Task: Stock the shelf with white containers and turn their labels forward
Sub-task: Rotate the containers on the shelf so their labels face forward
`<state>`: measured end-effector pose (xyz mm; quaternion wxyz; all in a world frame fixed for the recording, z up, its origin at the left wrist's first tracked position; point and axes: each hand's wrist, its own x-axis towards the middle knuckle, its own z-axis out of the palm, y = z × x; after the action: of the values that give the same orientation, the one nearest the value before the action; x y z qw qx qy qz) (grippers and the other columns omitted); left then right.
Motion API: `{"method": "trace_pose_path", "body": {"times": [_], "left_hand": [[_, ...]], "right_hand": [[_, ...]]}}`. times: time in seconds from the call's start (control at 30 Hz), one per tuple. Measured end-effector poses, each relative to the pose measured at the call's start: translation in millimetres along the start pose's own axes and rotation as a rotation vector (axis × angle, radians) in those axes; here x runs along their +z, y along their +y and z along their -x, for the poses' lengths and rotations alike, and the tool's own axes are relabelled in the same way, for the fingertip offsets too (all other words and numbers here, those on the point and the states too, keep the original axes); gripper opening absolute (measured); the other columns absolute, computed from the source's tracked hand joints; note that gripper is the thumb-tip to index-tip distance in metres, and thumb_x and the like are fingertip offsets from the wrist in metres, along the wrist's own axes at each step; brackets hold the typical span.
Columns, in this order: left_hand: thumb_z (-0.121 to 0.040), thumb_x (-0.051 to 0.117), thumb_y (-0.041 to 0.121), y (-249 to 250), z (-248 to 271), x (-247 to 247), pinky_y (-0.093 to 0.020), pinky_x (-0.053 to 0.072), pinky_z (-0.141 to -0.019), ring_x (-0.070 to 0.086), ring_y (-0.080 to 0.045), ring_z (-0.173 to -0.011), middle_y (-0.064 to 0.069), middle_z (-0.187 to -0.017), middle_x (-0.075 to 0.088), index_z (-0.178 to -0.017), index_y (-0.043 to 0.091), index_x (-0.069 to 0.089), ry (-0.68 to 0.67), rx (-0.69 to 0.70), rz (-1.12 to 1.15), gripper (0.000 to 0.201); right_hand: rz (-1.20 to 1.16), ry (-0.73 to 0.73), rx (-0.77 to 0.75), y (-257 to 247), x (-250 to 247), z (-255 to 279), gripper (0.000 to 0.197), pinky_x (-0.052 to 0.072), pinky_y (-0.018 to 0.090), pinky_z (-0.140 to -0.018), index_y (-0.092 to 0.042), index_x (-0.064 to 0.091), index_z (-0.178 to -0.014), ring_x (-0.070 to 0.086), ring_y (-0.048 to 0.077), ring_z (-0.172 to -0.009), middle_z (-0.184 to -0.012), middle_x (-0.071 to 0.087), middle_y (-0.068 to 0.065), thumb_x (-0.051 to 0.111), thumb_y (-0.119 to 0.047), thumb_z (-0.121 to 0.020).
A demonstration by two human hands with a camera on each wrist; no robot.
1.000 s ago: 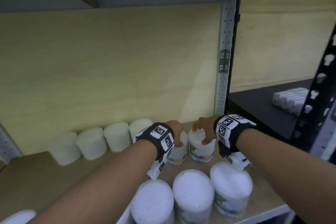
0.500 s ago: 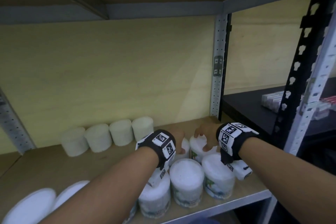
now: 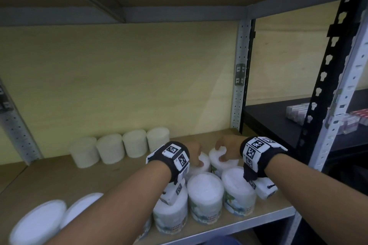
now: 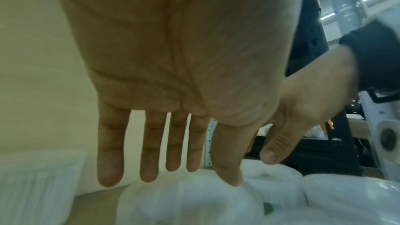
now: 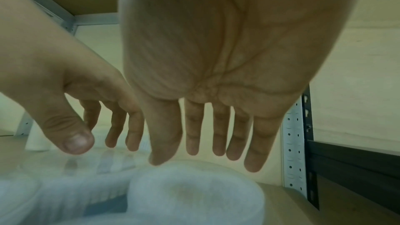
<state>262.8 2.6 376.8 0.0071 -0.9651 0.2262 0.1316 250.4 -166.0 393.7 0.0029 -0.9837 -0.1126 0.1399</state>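
Observation:
Two white containers stand side by side in the second row on the wooden shelf [image 3: 59, 181]. My left hand [image 3: 196, 155] hovers on the left container [image 3: 204, 162], fingers straight and spread, thumb tip touching its top [image 4: 186, 199]. My right hand [image 3: 225, 148] is over the right container [image 3: 224, 163] in the same way, fingers straight above its lid [image 5: 194, 191]. In front of them stand three more containers [image 3: 205, 191] with green-printed labels facing me.
Several plain white containers [image 3: 121, 148] line the back wall at the left. Two white lids or tubs [image 3: 37, 223] show at the front left. A grey upright post [image 3: 239, 85] bounds the shelf on the right; a black shelf with small boxes [image 3: 298, 112] lies beyond.
The head view has pulled back and up, so the front row and shelf edge show more fully. Both hands have stayed over the same two containers.

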Motion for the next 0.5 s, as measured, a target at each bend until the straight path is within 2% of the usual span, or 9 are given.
{"method": "trace_pose_path", "body": {"times": [0.1, 0.2, 0.27, 0.3, 0.37, 0.43, 0.5], "left_hand": [[-0.09, 0.06, 0.031, -14.8, 0.8, -6.8, -0.029, 0.042, -0.076, 0.048, -0.019, -0.088, -0.014, -0.117, 0.059, -0.115, 0.002, 0.055, 0.005, -0.011, 0.009, 0.039], [-0.09, 0.059, 0.025, -33.0, 5.9, -15.5, -0.032, 0.044, -0.077, 0.051, -0.02, -0.092, -0.016, -0.124, 0.058, -0.122, -0.002, 0.054, -0.028, -0.056, 0.004, 0.042], [-0.09, 0.057, 0.019, -49.0, 9.1, -19.1, -0.031, 0.044, -0.076, 0.055, -0.023, -0.097, -0.014, -0.118, 0.058, -0.112, -0.001, 0.057, -0.014, -0.08, 0.007, 0.03], [-0.09, 0.056, 0.017, -57.9, 11.5, -20.2, -0.031, 0.044, -0.077, 0.055, -0.023, -0.098, -0.012, -0.115, 0.056, -0.109, 0.003, 0.056, 0.005, -0.09, 0.008, 0.023], [-0.091, 0.056, 0.018, -79.5, 17.2, -19.8, -0.029, 0.043, -0.081, 0.052, -0.02, -0.101, -0.011, -0.119, 0.053, -0.114, 0.006, 0.054, 0.04, -0.124, 0.025, 0.026], [-0.092, 0.056, 0.025, -102.2, 24.5, -18.1, -0.029, 0.043, -0.092, 0.051, -0.022, -0.115, -0.01, -0.136, 0.048, -0.133, 0.007, 0.047, 0.077, -0.163, 0.08, 0.045], [-0.092, 0.056, 0.029, -123.3, 31.9, -17.0, -0.031, 0.041, -0.099, 0.047, -0.024, -0.126, -0.009, -0.143, 0.042, -0.14, 0.01, 0.039, 0.111, -0.206, 0.127, 0.055]], "right_hand": [[-0.009, 0.057, -0.003, -4.2, -5.6, -4.6, 0.046, 0.042, 0.034, -0.106, -0.019, 0.052, -0.132, 0.051, 0.022, -0.124, -0.137, 0.053, 0.003, 0.058, -0.036, -0.09], [-0.074, 0.078, -0.007, -14.5, -10.9, -11.5, 0.043, 0.04, 0.031, -0.106, -0.014, 0.051, -0.133, 0.047, 0.023, -0.128, -0.141, 0.047, 0.005, 0.056, -0.028, -0.093], [-0.097, 0.095, -0.009, -23.0, -14.2, -18.9, 0.041, 0.039, 0.03, -0.104, -0.012, 0.052, -0.133, 0.046, 0.023, -0.128, -0.141, 0.046, 0.008, 0.054, -0.024, -0.093], [-0.096, 0.104, -0.007, -27.6, -16.0, -23.4, 0.041, 0.04, 0.031, -0.103, -0.012, 0.052, -0.132, 0.046, 0.024, -0.127, -0.14, 0.046, 0.008, 0.054, -0.024, -0.094], [-0.074, 0.104, 0.003, -39.4, -20.0, -33.9, 0.041, 0.042, 0.032, -0.103, -0.01, 0.051, -0.132, 0.048, 0.026, -0.125, -0.138, 0.048, 0.01, 0.053, -0.024, -0.094], [-0.051, 0.093, 0.009, -53.1, -24.8, -44.7, 0.04, 0.044, 0.034, -0.103, -0.007, 0.053, -0.131, 0.052, 0.028, -0.123, -0.136, 0.051, 0.012, 0.053, -0.023, -0.094], [-0.039, 0.099, -0.006, -67.0, -29.4, -55.3, 0.04, 0.044, 0.034, -0.102, -0.007, 0.054, -0.129, 0.052, 0.028, -0.122, -0.135, 0.052, 0.012, 0.052, -0.024, -0.094]]}}
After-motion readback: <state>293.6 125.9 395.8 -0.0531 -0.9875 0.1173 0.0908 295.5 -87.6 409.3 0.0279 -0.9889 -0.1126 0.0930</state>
